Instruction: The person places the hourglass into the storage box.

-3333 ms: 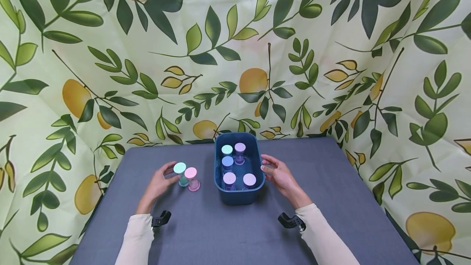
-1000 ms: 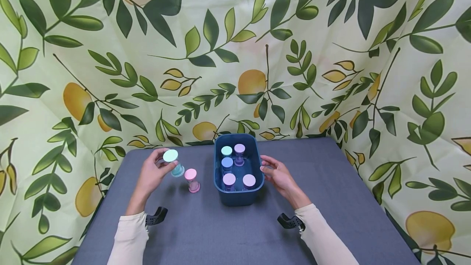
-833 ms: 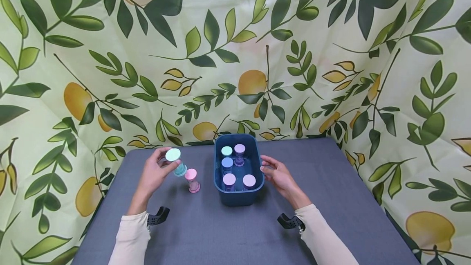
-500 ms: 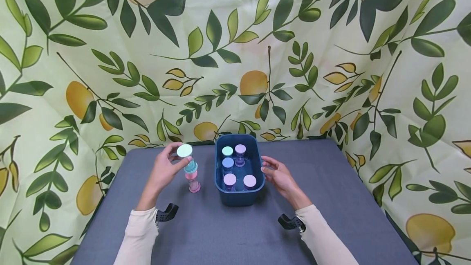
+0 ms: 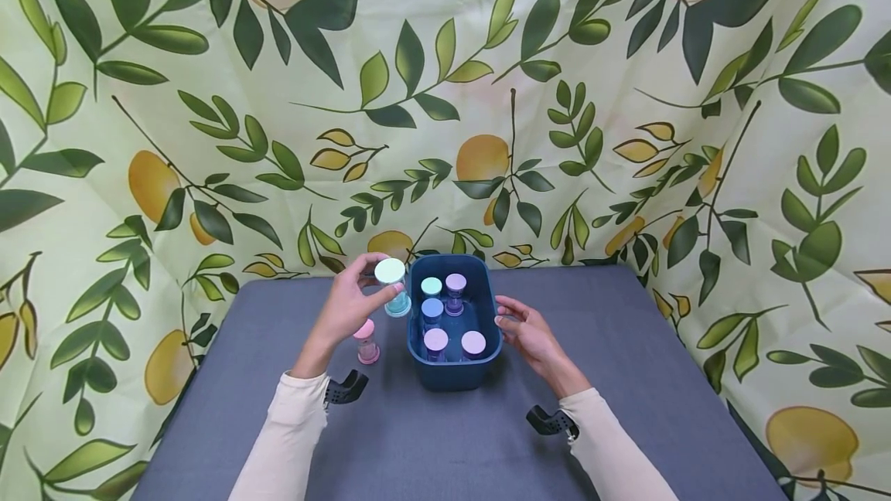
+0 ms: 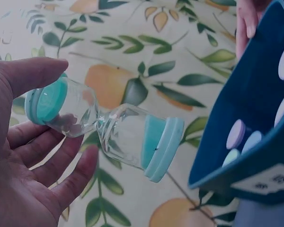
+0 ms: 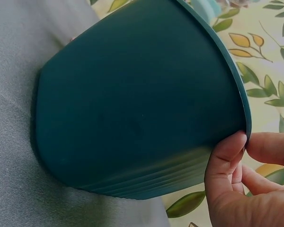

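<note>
Lemon-and-leaf print backdrop (image 5: 626,99) wraps around a grey table (image 5: 626,377); dark teal bin (image 5: 452,366) at centre holds five capped timers, bodies mostly hidden; right hand (image 5: 529,335) pinches bin's right rim; left hand (image 5: 348,308) grips teal sand timer (image 5: 393,284) aloft, tilted, just left of bin; pink timer (image 5: 366,342) partly behind that hand.

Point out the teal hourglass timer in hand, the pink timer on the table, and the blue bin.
teal hourglass timer (image 6: 109,127), left wrist view, glass waist.
pink timer (image 5: 365,330), head view, top cap.
blue bin (image 7: 132,109), right wrist view, outer wall.
</note>
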